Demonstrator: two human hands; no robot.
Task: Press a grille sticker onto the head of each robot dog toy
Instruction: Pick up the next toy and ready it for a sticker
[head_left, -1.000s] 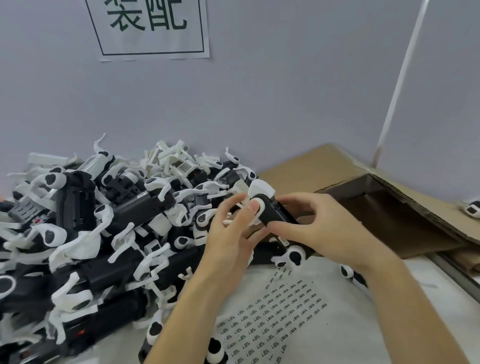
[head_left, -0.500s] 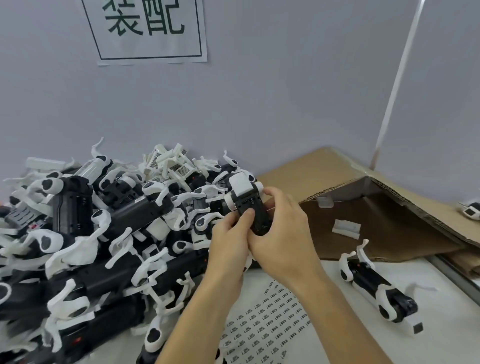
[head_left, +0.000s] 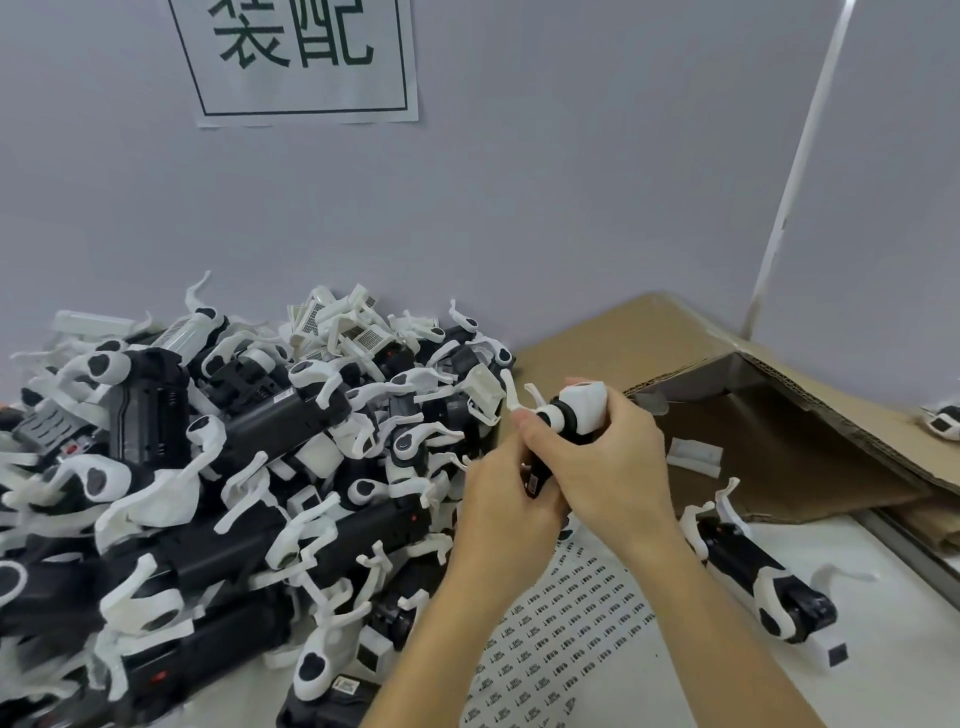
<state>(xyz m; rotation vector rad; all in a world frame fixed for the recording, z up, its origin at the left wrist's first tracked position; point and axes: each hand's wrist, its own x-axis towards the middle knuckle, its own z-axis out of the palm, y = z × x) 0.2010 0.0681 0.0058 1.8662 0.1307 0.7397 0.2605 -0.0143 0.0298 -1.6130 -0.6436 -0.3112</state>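
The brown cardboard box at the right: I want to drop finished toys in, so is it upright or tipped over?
Tipped over: the brown cardboard box lies on its side, its opening facing the hands, with a flap spread flat.

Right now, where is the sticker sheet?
In the head view the sticker sheet lies flat on the table, bottom centre, under both forearms, between the pile of robot dog toys and a single robot dog toy lying right.

Held toy body mostly hidden under both hands, head sticker face not visible; sheet print too small to read; pile cut by left edge.
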